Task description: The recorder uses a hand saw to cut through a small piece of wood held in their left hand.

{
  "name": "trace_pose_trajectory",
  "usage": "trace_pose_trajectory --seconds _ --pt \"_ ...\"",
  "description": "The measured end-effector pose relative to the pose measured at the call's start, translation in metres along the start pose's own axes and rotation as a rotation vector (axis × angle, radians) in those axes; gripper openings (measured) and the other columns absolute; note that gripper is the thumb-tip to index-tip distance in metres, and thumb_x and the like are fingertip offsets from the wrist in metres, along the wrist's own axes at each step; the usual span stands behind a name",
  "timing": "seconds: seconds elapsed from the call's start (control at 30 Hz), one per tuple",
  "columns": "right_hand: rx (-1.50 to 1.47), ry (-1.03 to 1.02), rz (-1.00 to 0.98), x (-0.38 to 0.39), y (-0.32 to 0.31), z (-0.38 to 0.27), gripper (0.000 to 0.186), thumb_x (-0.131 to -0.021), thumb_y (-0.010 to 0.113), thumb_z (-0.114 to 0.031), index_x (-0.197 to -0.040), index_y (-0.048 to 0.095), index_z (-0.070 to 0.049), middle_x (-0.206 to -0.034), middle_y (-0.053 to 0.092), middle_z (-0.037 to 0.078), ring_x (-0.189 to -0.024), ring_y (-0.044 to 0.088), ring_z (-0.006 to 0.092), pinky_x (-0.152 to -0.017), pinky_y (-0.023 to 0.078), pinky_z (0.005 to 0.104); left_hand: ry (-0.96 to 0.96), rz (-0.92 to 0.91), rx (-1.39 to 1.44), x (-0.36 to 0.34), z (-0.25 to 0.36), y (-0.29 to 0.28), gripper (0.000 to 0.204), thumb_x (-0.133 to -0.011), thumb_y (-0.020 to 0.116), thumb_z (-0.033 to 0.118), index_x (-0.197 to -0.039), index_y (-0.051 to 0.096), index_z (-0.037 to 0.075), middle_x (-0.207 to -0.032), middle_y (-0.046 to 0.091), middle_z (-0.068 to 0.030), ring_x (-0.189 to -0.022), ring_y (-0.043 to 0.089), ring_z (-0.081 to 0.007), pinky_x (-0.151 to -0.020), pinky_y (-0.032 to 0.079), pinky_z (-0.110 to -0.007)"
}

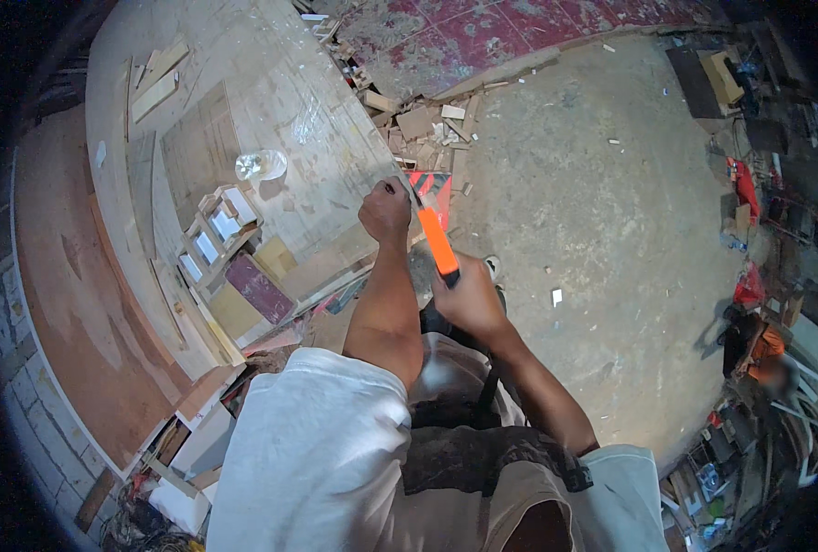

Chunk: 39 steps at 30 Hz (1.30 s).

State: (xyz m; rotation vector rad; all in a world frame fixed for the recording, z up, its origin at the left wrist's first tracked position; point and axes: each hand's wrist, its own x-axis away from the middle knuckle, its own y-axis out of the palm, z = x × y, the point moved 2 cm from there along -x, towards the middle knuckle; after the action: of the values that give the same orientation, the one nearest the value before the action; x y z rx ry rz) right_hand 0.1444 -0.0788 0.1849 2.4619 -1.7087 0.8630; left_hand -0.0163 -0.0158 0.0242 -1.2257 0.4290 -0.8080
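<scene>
My right hand (471, 293), smeared by motion, is closed round the black lower end of an orange-handled tool (438, 241). This tool is held upright and tilts a little to the left. At its far end a thin dark part runs up next to my left hand (387, 210); its exact kind is unclear. The left hand is a fist with thumb and fingers pressed together, over the edge of the wooden worktable (326, 138). What the left fingers hold, if anything, is hidden. Behind the tool lies a red-and-black printed sheet or box (438, 195).
On the worktable stand a clear plastic container (262, 166), a small wooden frame with white panels (218, 230) and a dark red board (258, 287). Wood scraps (418, 122) pile beyond its edge. A person in orange (764, 354) is at the far right, beside clutter.
</scene>
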Motion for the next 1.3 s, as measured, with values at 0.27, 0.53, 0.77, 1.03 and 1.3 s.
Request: trace_pose_trajectory --seconds 0.27,0.53,0.77,1.03,1.3 --pt "-0.085 -0.094 0.000 0.023 0.000 -0.017 0.008 -0.075 0.057 -0.001 -0.081 0.054 0.004 -0.072 0.058 0.024 -0.070 0.059 0.0412 -0.063 0.046 0.0396 -0.035 -0.007 0.016 0.000 -0.003 -0.009 0.038 -0.086 0.048 0.034 -0.074 0.072 0.007 -0.072 0.067 -0.0197 -0.067 0.066 -0.0364 -0.065 0.051 -0.044" --pt "-0.015 0.022 -0.003 -0.013 0.016 0.004 0.023 -0.074 0.063 -0.006 -0.095 0.059 0.004 -0.084 0.061 0.029 -0.089 0.058 0.0474 -0.074 0.047 0.0491 -0.011 0.004 0.016 0.001 0.004 0.002 0.038 -0.087 0.048 0.031 -0.070 0.071 0.006 -0.069 0.065 -0.0206 -0.064 0.065 -0.0372 -0.065 0.051 -0.045" --pt "-0.033 0.044 -0.103 0.036 -0.007 -0.015 0.019 -0.075 0.062 -0.005 -0.092 0.059 0.004 -0.083 0.060 0.029 -0.089 0.057 0.0477 -0.073 0.047 0.0489 -0.005 0.071 -0.002 -0.001 -0.005 -0.005 0.038 -0.086 0.049 0.031 -0.069 0.071 0.006 -0.068 0.065 -0.0216 -0.064 0.065 -0.0372 -0.064 0.052 -0.045" --pt "-0.003 0.005 0.079 -0.008 0.017 0.027 0.012 -0.074 0.060 -0.004 -0.079 0.054 0.004 -0.068 0.056 0.023 -0.063 0.057 0.0394 -0.059 0.046 0.0394 0.019 0.042 0.060 0.004 0.004 0.007 0.038 -0.085 0.050 0.031 -0.068 0.070 0.005 -0.066 0.064 -0.0224 -0.062 0.065 -0.0383 -0.063 0.051 -0.046" --pt "-0.074 -0.008 -0.014 0.021 -0.001 0.002 0.009 -0.074 0.060 -0.003 -0.077 0.054 0.004 -0.069 0.056 0.025 -0.063 0.056 0.0409 -0.059 0.045 0.0414 0.022 0.053 0.035 -0.002 -0.007 0.000 0.040 -0.086 0.048 0.032 -0.067 0.069 0.005 -0.067 0.064 -0.0219 -0.063 0.064 -0.0385 -0.062 0.051 -0.047"
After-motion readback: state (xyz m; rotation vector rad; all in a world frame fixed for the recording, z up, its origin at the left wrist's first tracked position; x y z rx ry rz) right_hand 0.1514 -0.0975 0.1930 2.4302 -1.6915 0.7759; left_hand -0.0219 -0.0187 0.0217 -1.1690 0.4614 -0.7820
